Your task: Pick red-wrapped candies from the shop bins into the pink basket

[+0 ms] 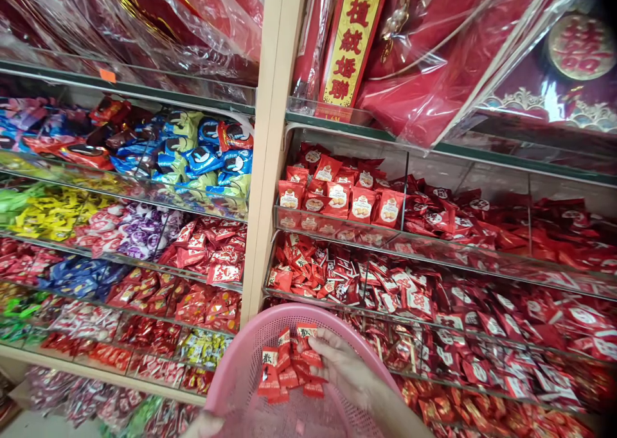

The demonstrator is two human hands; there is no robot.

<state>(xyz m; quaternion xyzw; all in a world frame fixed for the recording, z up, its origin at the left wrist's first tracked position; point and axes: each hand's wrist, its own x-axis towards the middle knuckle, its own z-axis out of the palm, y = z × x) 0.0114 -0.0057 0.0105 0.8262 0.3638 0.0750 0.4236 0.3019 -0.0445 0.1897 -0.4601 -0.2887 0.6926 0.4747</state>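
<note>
A pink plastic basket [226, 367] with a perforated rim is in front of me at the bottom centre. My left hand [207, 423], mostly cut off by the lower edge, has its thumb over the basket's left rim. Inside the basket's opening, my right hand [340, 364] grips the right side of a cluster of small red candy packets [289, 368] with cream labels and black characters. Its thumb presses on the upper right packet. Whether every packet is in the grasp or some rest on the basket I cannot tell.
Glass-fronted shelves of similar red packets [299, 264] stand behind and right of the basket. A wooden post [267, 149] divides them from shelves of colourful wrapped sweets [202, 149] at left. Plastic-wrapped red decorations [434, 52] hang above. More bagged sweets [96, 396] lie low at left.
</note>
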